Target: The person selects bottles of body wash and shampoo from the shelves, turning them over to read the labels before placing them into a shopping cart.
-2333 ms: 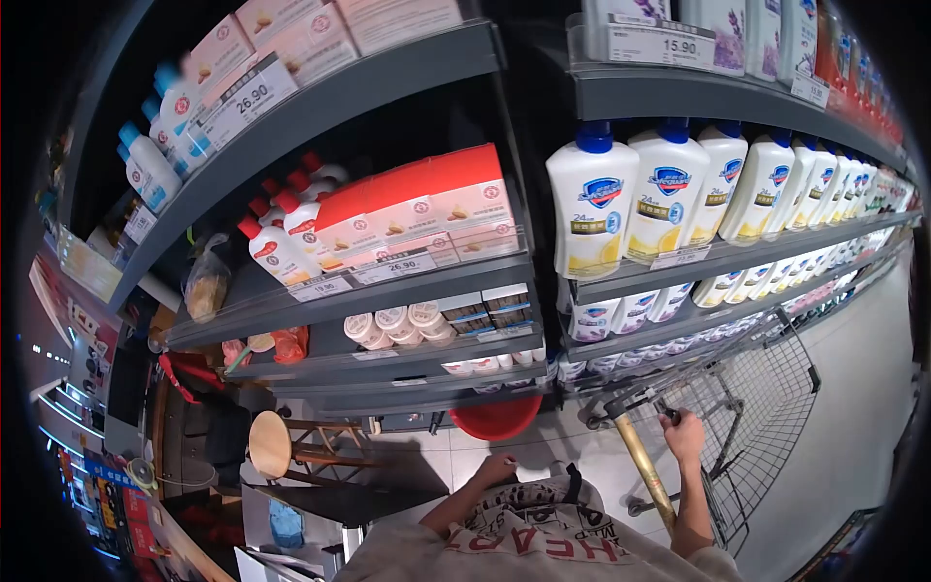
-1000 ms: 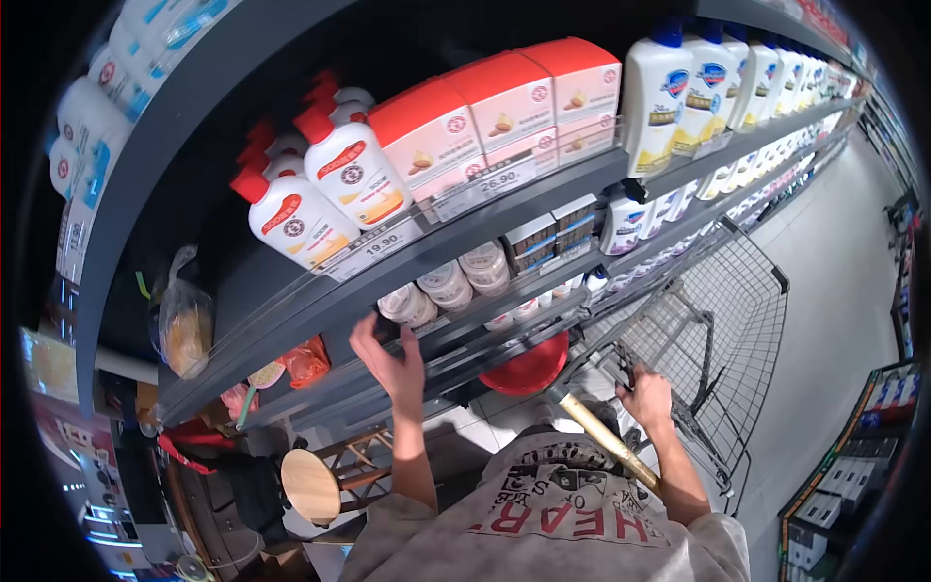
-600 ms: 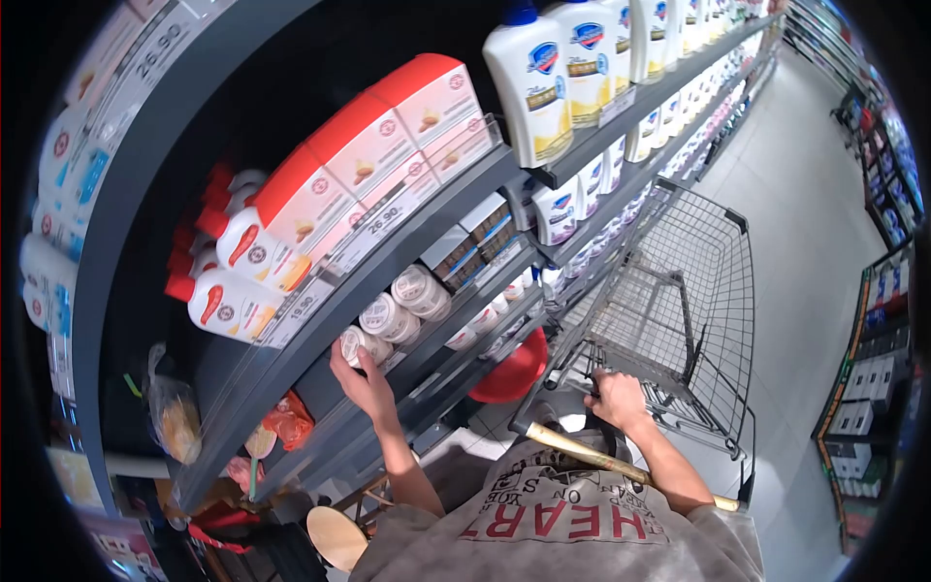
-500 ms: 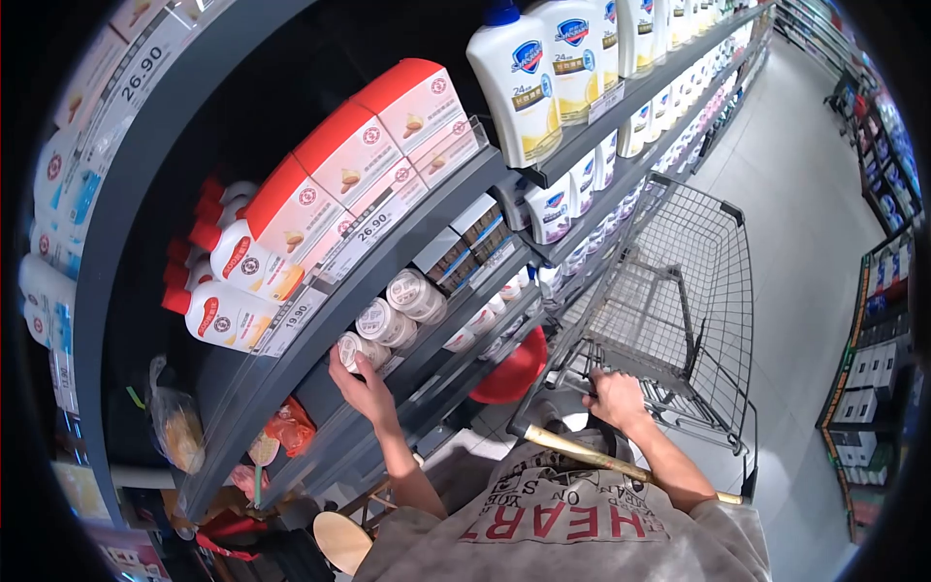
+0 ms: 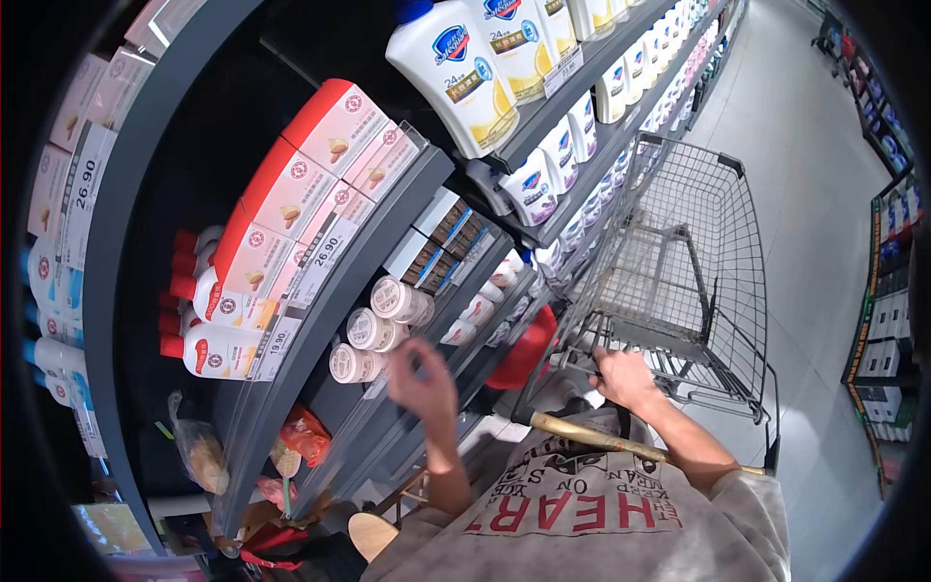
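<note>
We judge this to be the reach: our left hand [image 5: 424,383], blurred, fingers loosely spread and seemingly empty, hangs just beside the row of small round white tubs with printed lids [image 5: 373,330]. These lie on their sides on the dark grey shelf [image 5: 335,407], the nearest at the hand's 9 o'clock. Our right hand [image 5: 626,376] is closed round the handle of the grey wire shopping cart [image 5: 698,223], whose basket stretches toward 1 o'clock. The next move, we think, calls for wrapping the fingers round one tub's lid end and drawing it out without rolling its neighbours.
</note>
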Tool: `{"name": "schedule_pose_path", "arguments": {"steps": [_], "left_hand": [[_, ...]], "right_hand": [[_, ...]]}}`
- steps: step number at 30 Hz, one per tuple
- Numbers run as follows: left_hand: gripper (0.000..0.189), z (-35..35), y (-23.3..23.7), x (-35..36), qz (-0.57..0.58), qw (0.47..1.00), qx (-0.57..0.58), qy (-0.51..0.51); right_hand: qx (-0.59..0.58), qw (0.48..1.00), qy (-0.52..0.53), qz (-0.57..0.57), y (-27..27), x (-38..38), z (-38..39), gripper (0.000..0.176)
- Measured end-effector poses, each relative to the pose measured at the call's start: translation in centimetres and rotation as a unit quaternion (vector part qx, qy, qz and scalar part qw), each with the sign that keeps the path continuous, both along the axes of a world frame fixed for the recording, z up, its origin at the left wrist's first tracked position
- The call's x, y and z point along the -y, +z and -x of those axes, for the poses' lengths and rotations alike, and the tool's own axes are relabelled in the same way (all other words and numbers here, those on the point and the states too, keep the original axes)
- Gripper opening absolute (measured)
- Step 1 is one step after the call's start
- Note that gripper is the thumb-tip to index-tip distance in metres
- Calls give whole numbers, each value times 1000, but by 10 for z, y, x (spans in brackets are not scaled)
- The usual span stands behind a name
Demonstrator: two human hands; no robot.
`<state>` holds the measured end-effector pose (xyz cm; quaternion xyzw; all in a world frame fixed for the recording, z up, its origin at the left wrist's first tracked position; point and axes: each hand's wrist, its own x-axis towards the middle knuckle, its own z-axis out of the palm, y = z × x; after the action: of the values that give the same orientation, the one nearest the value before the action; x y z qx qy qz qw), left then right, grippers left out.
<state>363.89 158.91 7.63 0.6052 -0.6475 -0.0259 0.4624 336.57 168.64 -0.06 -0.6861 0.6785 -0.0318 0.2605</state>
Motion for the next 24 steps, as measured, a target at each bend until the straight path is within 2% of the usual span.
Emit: {"name": "schedule_pose_path", "arguments": {"steps": [1,2,4,5,6,7,9,10,12,15,17,19,21,24], "left_hand": [[11,29,-7,1,-19,997,-16,-69],[8,54,-8,-1,-74,980,-51,-180],[12,103,-26,-16,-211,928,-104,-289],[15,124,-32,-25,-279,895,-98,-335],[14,141,-48,-32,-295,877,-73,-373],[16,150,-73,-36,-248,871,21,-424],[20,157,-64,-35,-267,857,63,-436],[20,158,-64,-31,-265,853,68,-444],[21,156,-61,-21,-329,856,32,-397],[19,162,-72,-12,-317,855,67,-406],[17,170,-80,-6,-287,855,50,-429],[18,180,-76,2,-281,860,35,-425],[23,188,-71,15,-337,858,-32,-386],[35,195,-69,49,-266,903,-151,-302]], "right_hand": [[3,1000,1,0,0,1,1,34],[7,1000,-1,0,-1,1,2,33],[12,1000,-6,1,-5,4,7,32],[15,1000,2,9,-12,4,9,32],[18,1000,8,18,-17,4,10,31],[18,1000,2,21,-20,5,11,31],[-2,1000,25,6,-23,7,15,26],[8,999,32,-15,-23,10,17,32],[23,1000,14,7,-22,12,20,33],[33,999,-1,35,-19,17,28,36],[44,999,-2,-15,-10,25,34,35],[52,998,-8,-16,-7,30,42,33],[73,996,-30,29,-7,35,50,31],[59,997,-39,15,-15,45,56,30]]}}
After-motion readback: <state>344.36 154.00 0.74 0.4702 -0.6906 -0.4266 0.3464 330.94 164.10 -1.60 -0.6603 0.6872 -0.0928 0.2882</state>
